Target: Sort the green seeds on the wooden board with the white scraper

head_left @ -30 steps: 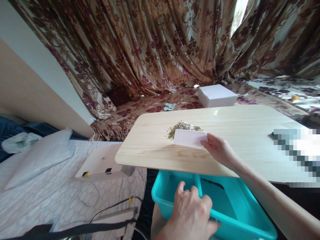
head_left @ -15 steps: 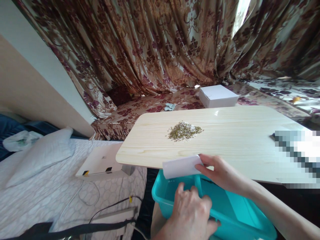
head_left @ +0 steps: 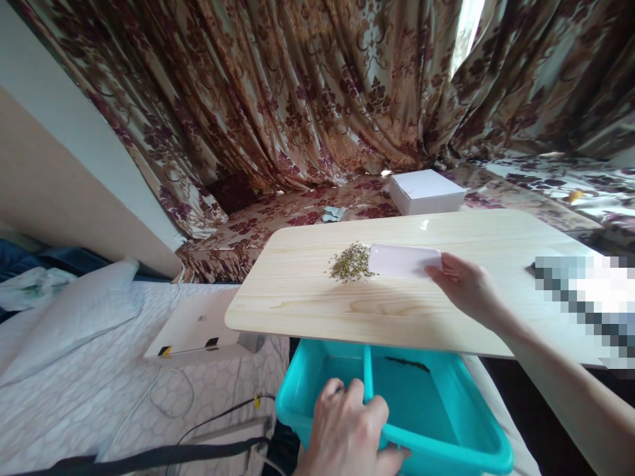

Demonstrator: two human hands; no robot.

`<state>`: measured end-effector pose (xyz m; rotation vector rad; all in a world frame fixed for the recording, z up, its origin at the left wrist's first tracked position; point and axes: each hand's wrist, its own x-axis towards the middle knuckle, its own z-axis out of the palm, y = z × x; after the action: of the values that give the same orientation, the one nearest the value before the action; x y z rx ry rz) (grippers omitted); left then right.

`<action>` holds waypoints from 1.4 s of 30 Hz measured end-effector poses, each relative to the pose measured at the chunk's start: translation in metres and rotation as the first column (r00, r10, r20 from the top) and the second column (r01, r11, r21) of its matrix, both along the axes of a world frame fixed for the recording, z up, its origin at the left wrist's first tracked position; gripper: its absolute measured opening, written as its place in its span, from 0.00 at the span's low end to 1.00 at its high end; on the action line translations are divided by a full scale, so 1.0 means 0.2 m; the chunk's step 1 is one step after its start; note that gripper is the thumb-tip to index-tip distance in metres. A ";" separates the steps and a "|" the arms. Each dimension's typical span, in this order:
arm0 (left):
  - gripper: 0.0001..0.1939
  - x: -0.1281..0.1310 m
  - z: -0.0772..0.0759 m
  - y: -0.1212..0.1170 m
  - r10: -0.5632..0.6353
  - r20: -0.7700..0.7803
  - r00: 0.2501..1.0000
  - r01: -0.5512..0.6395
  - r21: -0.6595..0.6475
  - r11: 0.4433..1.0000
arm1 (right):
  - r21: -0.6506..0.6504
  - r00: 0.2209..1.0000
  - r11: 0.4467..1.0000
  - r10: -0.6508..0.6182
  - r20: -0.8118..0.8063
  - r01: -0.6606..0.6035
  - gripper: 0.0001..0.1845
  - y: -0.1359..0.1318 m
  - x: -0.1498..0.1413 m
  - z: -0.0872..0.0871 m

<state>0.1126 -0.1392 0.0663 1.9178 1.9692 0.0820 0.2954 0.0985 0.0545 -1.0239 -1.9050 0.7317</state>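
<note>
My right hand (head_left: 464, 281) is closed on one end of a white card (head_left: 404, 261) that looks slightly curved. The card's far end meets the right side of a pile of small green and white grains (head_left: 351, 262) on the pale wooden table (head_left: 297, 297). My left hand (head_left: 347, 423) grips the near rim of a teal two-compartment basin (head_left: 476, 423), fingers bent over the edge beside the divider. A dark streak of small bits (head_left: 409, 363) lies in the right compartment.
Behind the table, a white box (head_left: 429, 188) and a small bluish cloth (head_left: 333, 213) rest on a patterned ledge. A pixelated object (head_left: 580, 297) occupies the table's right end. To the left are a quilted bed (head_left: 74, 370), a white case (head_left: 193, 324) and cables.
My right hand has carried the card from above the basin to the pile's right side. The pile looks narrower, partly behind the card. My left hand has closed on the basin's rim.
</note>
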 end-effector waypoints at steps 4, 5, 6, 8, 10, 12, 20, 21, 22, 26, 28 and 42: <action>0.16 -0.04 -0.01 -0.03 0.038 -0.016 0.999 -0.038 0.022 0.999 | 0.064 0.997 0.997 -0.038 0.071 0.033 0.08 0.00 -0.01 -0.02; 0.16 -0.05 -0.01 -0.03 0.052 -0.025 0.998 -0.052 0.020 0.998 | 0.076 0.996 0.996 -0.043 0.080 0.037 0.08 0.01 -0.01 -0.02; 0.15 -0.06 -0.01 -0.04 0.066 -0.033 0.997 -0.066 0.016 0.998 | 0.087 0.995 0.995 -0.048 0.087 0.041 0.08 0.01 -0.02 -0.02; 0.13 -0.08 0.00 -0.05 0.088 -0.044 0.995 -0.088 0.012 0.996 | 0.103 0.993 0.994 -0.057 0.101 0.046 0.07 0.01 -0.03 -0.02; 0.12 -0.09 0.00 -0.05 0.096 -0.047 0.994 -0.095 0.020 0.995 | 0.112 0.992 0.992 -0.062 0.114 0.049 0.07 0.00 -0.04 -0.02; 0.11 -0.11 -0.01 -0.04 0.097 -0.048 0.994 -0.095 0.041 0.995 | 0.118 0.991 0.992 -0.057 0.124 0.042 0.07 -0.02 -0.06 -0.01; 0.07 -0.14 -0.07 -0.04 0.095 -0.031 0.995 -0.090 0.123 0.988 | 0.085 0.994 0.996 -0.008 0.107 -0.001 0.07 -0.06 -0.06 0.01; 0.07 -0.15 -0.07 -0.04 0.099 -0.026 0.995 -0.094 0.129 0.987 | 0.081 0.995 0.997 -0.007 0.104 -0.002 0.07 -0.07 -0.06 0.01; 0.07 -0.15 -0.07 -0.04 0.101 -0.021 0.995 -0.097 0.133 0.986 | 0.076 0.995 0.997 0.000 0.104 -0.008 0.07 -0.07 -0.06 0.01; 0.07 -0.15 -0.07 -0.04 0.099 -0.021 0.995 -0.095 0.128 0.987 | 0.058 0.994 0.998 0.028 0.101 -0.034 0.09 -0.10 -0.06 0.01; 0.07 -0.14 -0.07 -0.04 0.095 -0.025 0.995 -0.091 0.117 0.989 | 0.049 0.996 0.998 0.031 0.085 -0.035 0.10 -0.11 -0.06 0.02; 0.06 -0.15 -0.08 -0.05 0.099 -0.013 0.995 -0.097 0.132 0.986 | 0.009 0.997 0.999 0.050 0.051 -0.051 0.08 -0.12 -0.05 0.00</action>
<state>0.0832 -0.1488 0.0512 1.9074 2.1191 0.2259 0.2861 0.0748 0.0554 -0.9996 -1.9821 0.7302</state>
